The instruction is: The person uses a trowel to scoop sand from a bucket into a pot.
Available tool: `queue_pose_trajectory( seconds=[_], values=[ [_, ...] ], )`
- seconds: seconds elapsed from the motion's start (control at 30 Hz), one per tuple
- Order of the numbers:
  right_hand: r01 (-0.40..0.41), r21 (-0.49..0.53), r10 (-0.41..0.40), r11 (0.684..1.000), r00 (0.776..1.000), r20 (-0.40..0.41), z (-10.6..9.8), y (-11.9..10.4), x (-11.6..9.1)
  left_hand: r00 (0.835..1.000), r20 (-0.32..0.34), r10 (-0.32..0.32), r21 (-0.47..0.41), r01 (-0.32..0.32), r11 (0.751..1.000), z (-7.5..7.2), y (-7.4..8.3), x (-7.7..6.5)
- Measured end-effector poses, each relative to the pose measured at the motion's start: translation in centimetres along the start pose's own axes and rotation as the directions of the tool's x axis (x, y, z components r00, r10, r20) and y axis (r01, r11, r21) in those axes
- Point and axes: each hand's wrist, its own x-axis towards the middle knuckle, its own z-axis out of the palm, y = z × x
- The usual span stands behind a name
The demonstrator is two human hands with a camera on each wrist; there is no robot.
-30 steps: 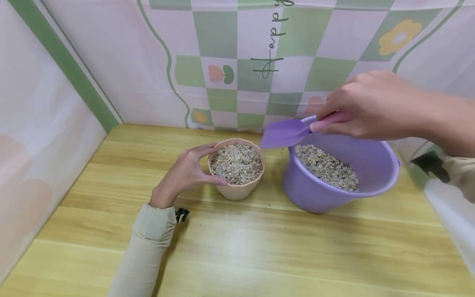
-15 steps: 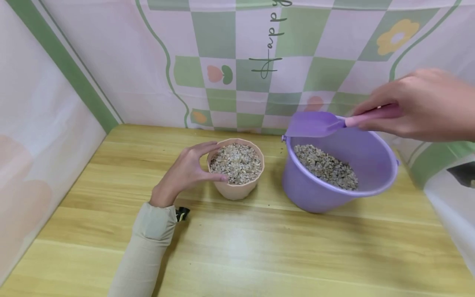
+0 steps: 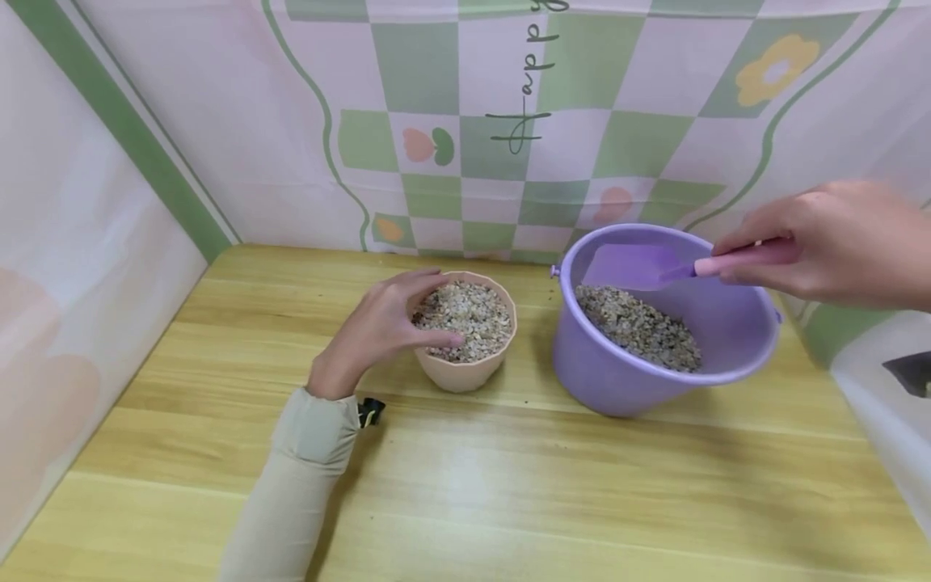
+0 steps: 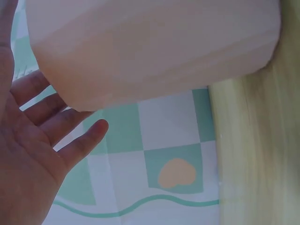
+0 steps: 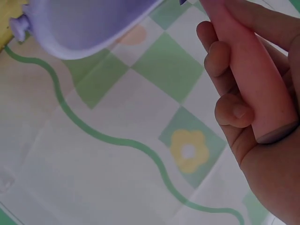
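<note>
A peach faceted flowerpot [image 3: 465, 375], filled close to the rim with small gravel [image 3: 476, 319], stands on the wooden table. My left hand [image 3: 378, 323] is at the pot's left side, thumb and fingers reaching over the rim. In the left wrist view its fingers [image 4: 84, 145] are spread and fairly straight near the pot's edge. My right hand [image 3: 851, 242] grips the pink handle of a small shovel [image 3: 633, 267], its fingers curled round it. The shovel's purple blade is inside the mouth of the purple bucket [image 3: 607, 380], above the gravel heaped there [image 3: 640, 327].
A fabric backdrop [image 3: 429, 73] with green checks and flowers rises right behind the pot and bucket, and side panels flank the table [image 3: 465, 501]. A few stray grains lie on the wood between the two containers. The bucket's knob [image 5: 19, 27] sticks out at its rim.
The shovel has moved right from beside the pot, past the bucket's rim, and down into its mouth. My left hand has shifted slightly right, farther over the pot's rim.
</note>
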Motion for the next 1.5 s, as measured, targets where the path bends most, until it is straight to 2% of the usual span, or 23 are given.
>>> queue_pose_trajectory(
  seconds=[0.33,0.47,0.77,0.97,1.17,1.23,1.37,1.5],
  values=[
    [-0.039,-0.018,0.04,0.999,0.998,0.051,1.8,0.2,-1.1,1.0,0.018,0.013,0.008,-0.013,1.0,0.3,1.9,1.3],
    [-0.044,0.01,0.043,0.999,0.997,0.066,2.5,0.2,-1.5,0.999,0.033,0.017,0.023,-0.018,1.0,0.6,2.8,2.0],
    [-0.083,0.025,0.079,0.996,0.989,0.125,3.5,0.2,-2.1,0.995,0.03,0.096,0.04,-0.098,0.994,0.9,4.6,3.4],
    [-0.1,0.01,0.097,0.995,0.983,0.156,3.7,0.3,-2.5,0.988,0.069,0.14,0.03,-0.142,0.989,1.3,6.1,4.4],
    [-0.105,-0.006,0.104,0.994,0.971,0.215,4.0,0.7,-2.8,0.986,0.145,0.082,0.081,-0.094,0.992,1.9,7.4,5.0],
    [-0.099,-0.027,0.103,0.995,0.966,0.239,3.9,0.8,-2.9,0.983,0.164,0.083,0.097,-0.1,0.99,2.2,7.8,5.1],
    [-0.108,-0.067,0.124,0.992,0.942,0.313,3.8,0.7,-2.7,0.975,0.188,0.121,0.054,-0.133,0.99,3.0,8.3,5.6],
    [-0.113,-0.073,0.132,0.991,0.928,0.348,3.6,0.6,-2.5,0.971,0.206,0.122,0.049,-0.135,0.99,3.7,8.8,5.8]
  ],
)
